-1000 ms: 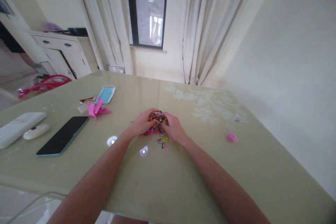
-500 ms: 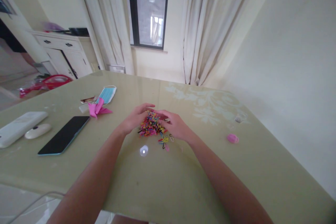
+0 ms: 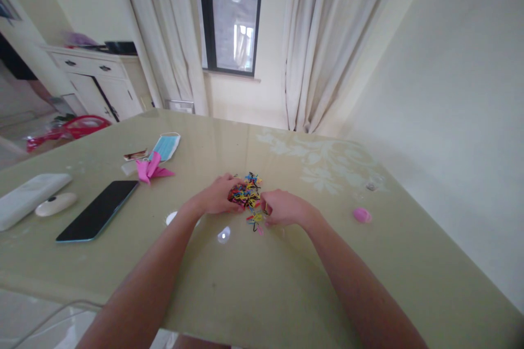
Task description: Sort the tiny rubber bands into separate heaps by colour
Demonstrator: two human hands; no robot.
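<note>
A heap of small, brightly coloured rubber bands [image 3: 249, 196] lies mid-table between my hands. My left hand [image 3: 221, 194] is curled around the heap's left side, fingers behind it and thumb in front, pressing on the bands. On the right, my right hand [image 3: 284, 208] rests low at the edge of the heap with its fingers curled in. A band loop shows at those fingertips. A few loose bands [image 3: 256, 222], yellow, black and pink, lie just in front of the heap.
Left on the table are a black phone [image 3: 98, 211], a white oval object [image 3: 56, 204], a white box-like device [image 3: 35, 196], a pink folded paper [image 3: 151, 168] and a blue face mask [image 3: 166, 147]. At right sits a pink round object [image 3: 362, 215]. A wall [image 3: 450, 120] borders that side.
Both hands have shifted right and slightly lower. The heap has moved right with my left hand, now squeezed narrower, and my right hand has drawn off its top to the right side.
</note>
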